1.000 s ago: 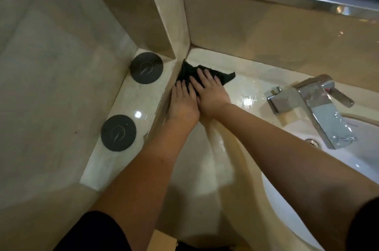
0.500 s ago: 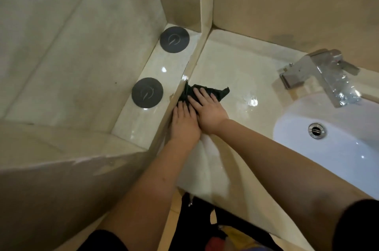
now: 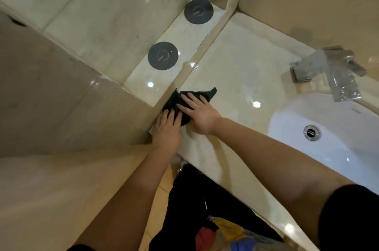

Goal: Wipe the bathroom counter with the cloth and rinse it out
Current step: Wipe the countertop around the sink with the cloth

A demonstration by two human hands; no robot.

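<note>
Both hands have dragged the dark cloth along the counter nearer its front edge, tight against the raised ledge. White sink basin at right shows one metal drain. One faucet stands behind it, and two dark round discs sit on the ledge. Left hand and right hand lie flat side by side, fingers straight, pressing the cloth and clasping nothing

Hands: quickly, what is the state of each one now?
Left hand: open, fingers flat on the cloth.
Right hand: open, pressing the cloth.
</note>
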